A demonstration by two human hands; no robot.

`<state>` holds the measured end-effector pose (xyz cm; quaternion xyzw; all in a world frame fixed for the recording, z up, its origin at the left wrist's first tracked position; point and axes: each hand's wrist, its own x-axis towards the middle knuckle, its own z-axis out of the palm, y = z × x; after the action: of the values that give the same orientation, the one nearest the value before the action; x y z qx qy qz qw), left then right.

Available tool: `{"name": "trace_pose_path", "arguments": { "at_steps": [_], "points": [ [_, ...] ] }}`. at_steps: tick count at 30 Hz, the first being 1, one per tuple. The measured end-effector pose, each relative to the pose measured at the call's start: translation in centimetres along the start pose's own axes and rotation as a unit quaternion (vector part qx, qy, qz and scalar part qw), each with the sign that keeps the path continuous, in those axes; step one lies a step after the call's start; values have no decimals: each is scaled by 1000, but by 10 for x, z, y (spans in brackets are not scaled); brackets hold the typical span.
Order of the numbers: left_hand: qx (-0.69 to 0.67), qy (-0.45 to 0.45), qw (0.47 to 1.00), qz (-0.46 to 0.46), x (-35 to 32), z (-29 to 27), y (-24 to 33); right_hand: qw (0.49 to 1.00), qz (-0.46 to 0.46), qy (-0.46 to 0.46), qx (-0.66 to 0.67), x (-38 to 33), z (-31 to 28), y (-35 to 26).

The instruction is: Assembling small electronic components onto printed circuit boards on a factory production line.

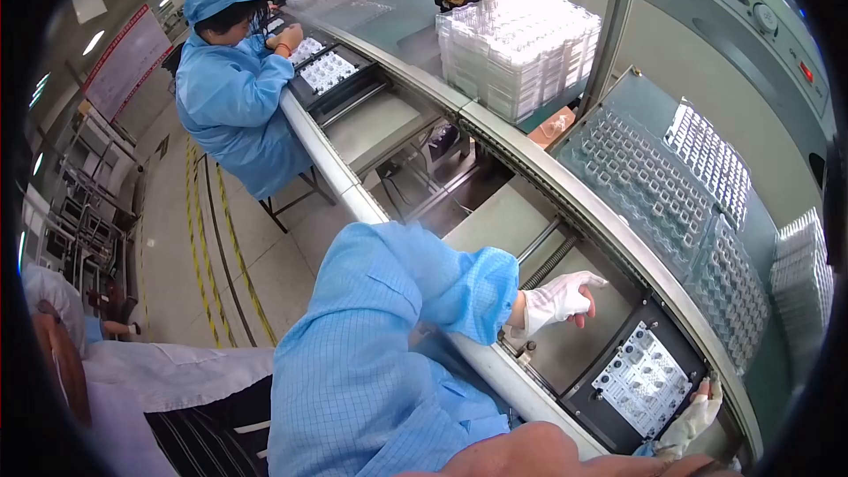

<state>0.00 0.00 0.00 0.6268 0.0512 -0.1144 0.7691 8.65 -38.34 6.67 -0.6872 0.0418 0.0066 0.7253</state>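
My left hand (558, 303), in a white glove with bare fingertips, hovers over the metal bed of the conveyor line. Its index finger is stretched out, the others are loosely bent, and nothing is in it. At the lower right, a black tray (609, 420) lies across the line, bearing a white panel (643, 380) with several small dark and clear parts set in it. My right hand (693, 421), also gloved, grips the tray's right edge near the far corner, thumb and fingertips close together there. Part of that hand and its forearm are hidden or out of view.
Beyond the rail, a sloped green bench (618, 124) bears clear blister trays (640, 172) and a white parts tray (708, 159). Stacked clear trays (517, 49) stand farther off. At the far left, a co-worker in blue (234, 88) sits by another panel (328, 71).
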Motion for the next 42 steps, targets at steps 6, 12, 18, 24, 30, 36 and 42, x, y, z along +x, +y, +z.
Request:
{"name": "trace_pose_path", "arguments": {
  "at_steps": [6,12,18,24,30,36,42],
  "points": [
    [81,-82,993,22,-37,6,30,988,-101,72,-92,-21,45,-21],
    [131,-125,981,-76,-27,7,12,955,-159,142,-208,-17,36,-9],
    [138,-206,957,-152,-18,33,57,961,-148,162,-166,-14,32,1],
    [132,-145,973,-120,-5,56,28,968,-183,116,-123,0,-1,6],
    [141,-136,963,-186,0,78,39,968,-137,-25,-210,-13,-59,10],
    [210,-87,956,-183,23,91,24,907,-219,-128,-335,6,-90,20],
    [273,-116,948,-117,46,103,30,796,-408,-193,-404,41,-80,16]
  ]
}}
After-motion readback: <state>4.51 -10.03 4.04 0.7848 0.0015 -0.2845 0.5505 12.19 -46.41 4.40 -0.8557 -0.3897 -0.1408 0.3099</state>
